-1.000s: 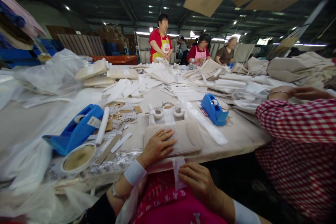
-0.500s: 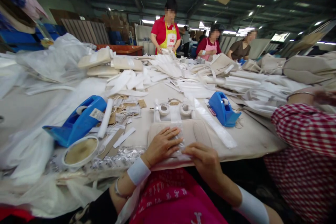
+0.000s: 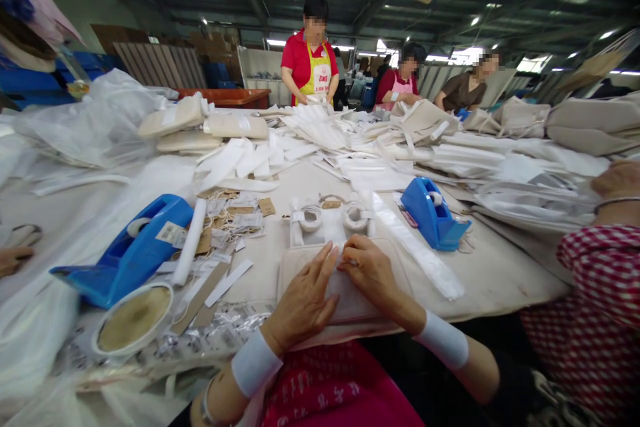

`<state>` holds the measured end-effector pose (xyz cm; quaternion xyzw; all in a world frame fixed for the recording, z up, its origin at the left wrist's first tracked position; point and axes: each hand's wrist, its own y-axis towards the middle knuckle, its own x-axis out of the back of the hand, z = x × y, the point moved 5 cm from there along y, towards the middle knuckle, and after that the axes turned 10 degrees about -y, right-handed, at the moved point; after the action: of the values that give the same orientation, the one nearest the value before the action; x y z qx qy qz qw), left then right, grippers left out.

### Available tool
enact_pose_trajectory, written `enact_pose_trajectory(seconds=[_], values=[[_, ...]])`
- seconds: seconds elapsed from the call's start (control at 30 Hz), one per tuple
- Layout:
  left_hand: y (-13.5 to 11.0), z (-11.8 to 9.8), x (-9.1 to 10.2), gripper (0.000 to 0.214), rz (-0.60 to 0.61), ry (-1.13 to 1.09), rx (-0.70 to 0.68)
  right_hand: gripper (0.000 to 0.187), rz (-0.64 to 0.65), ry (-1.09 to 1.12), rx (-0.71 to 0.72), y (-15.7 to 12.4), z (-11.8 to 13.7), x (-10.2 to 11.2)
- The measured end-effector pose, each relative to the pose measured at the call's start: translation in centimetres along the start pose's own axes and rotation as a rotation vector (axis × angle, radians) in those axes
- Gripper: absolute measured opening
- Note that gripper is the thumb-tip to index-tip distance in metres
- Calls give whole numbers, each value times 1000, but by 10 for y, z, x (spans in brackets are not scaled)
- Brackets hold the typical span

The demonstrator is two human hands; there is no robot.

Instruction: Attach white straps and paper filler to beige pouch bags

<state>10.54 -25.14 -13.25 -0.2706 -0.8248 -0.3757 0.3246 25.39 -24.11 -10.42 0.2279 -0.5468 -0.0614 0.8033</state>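
A flat beige fabric bag (image 3: 395, 260) lies on the table in front of me, its near edge by the table's front edge. My left hand (image 3: 303, 297) rests on its left half, fingers stretched out and holding nothing. Beside it, my right hand (image 3: 373, 273) has its fingertips pinched together over the bag's middle, close to the left fingertips. What they pinch is too small or hidden to make out. Just beyond the bag are two coiled beige straps, a left coil (image 3: 311, 217) and a right coil (image 3: 355, 215), wrapped in white bands.
Blue tape dispensers stand left (image 3: 135, 247) and right (image 3: 431, 213). Around the left one are a round tub (image 3: 133, 320), a white roll (image 3: 190, 240) and tags (image 3: 240, 213). A clear plastic strip (image 3: 420, 247) lies at right. Co-workers stand across the table; a checked sleeve (image 3: 600, 253) is at right.
My right hand has moved up and left from the bag's near edge to its middle. My left hand has shifted slightly left and down. The clear strip over the bag is now largely hidden.
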Motion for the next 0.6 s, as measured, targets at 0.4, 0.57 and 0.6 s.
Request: enact_pose_trajectory(seconds=[0.4, 0.57, 0.6], values=[[3, -7, 0, 66, 42, 171, -23, 11, 217, -215, -68, 22, -8, -6], [2, -16, -2, 42, 22, 345, -186, 9, 231, -123, -115, 28, -9, -5], [2, -17, -2, 42, 24, 377, -230, 9, 211, -96, -121, 29, -8, -3]])
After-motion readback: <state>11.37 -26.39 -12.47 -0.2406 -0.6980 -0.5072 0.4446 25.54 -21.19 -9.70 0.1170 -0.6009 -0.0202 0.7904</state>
